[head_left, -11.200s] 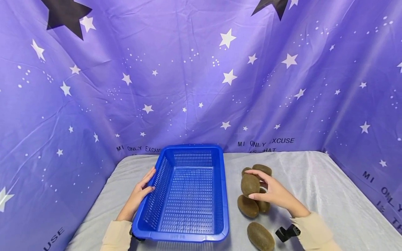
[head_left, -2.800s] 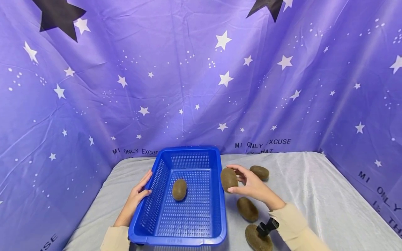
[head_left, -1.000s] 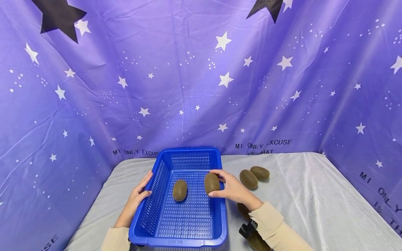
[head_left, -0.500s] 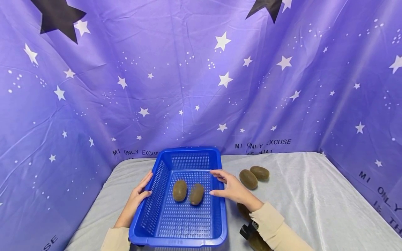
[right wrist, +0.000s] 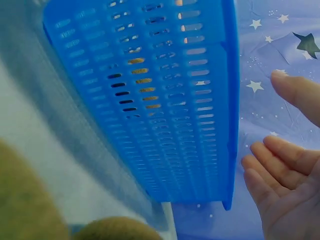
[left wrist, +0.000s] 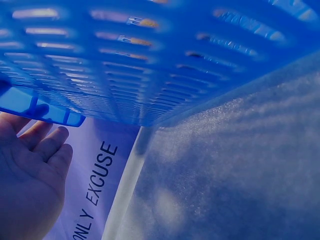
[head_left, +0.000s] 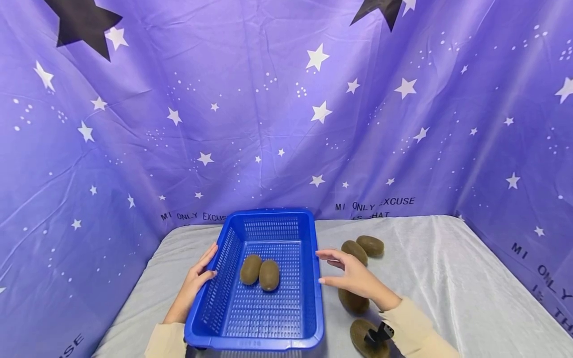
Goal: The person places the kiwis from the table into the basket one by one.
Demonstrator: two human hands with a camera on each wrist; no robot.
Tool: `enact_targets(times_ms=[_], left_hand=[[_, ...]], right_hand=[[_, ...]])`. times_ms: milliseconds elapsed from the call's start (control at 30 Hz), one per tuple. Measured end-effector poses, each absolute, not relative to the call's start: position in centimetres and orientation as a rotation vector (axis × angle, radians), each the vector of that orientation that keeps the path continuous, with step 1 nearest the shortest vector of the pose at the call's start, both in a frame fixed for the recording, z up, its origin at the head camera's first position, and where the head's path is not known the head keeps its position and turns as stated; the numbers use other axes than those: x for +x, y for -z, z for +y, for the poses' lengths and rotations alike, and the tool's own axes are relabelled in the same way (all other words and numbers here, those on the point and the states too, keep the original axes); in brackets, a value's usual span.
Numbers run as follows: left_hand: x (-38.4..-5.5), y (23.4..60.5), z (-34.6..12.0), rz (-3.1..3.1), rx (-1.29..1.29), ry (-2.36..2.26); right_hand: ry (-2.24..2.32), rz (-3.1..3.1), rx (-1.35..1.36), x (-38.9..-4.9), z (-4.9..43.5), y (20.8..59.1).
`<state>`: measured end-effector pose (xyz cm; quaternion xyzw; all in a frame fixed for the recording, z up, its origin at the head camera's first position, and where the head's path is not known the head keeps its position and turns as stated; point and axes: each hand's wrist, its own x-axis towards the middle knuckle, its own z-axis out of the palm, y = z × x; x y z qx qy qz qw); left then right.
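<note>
My left hand (head_left: pixel 198 276) grips the left rim of a blue plastic basket (head_left: pixel 316 308); its thumb lies on the rim, and its fingers reach the rim's outer side in the left wrist view. Two brown kiwis, a left kiwi (head_left: pixel 250 269) and a right kiwi (head_left: pixel 269 275), lie side by side on the basket floor. Just outside the right wall, my right hand (head_left: pixel 358 276) holds nothing, thumb and fingers spread apart. Behind it are a partly covered kiwi (head_left: pixel 354 251) and a kiwi (head_left: pixel 370 246) farther back.
Nearer me on the grey cloth (head_left: pixel 447 288) lie a kiwi (head_left: pixel 353 302) by the basket's right side and a kiwi (head_left: pixel 364 338) partly behind the black wrist camera (head_left: pixel 379 334). A purple star-printed curtain (head_left: pixel 268 124) encloses the back and sides.
The right hand lowered a kiwi into the basket and let go. That kiwi rolled left against the other, which shifted slightly left. The right hand then drew back right; the left hand stayed put.
</note>
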<state>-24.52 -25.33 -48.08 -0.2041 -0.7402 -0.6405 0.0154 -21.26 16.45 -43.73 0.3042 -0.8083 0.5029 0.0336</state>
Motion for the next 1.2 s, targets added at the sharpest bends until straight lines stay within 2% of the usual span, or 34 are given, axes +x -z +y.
enact_targets(times_ms=[633,1200], left_hand=[[-24.7,48.3,-25.3,-2.290,-0.646,1.976],[-24.8,48.2,-25.2,-2.267,-0.663,1.987]], right_hand=[[-1.590,-2.347,1.258,-17.1,21.2,46.2],[-1.663,-2.338,1.468,-15.5,23.7,48.1]])
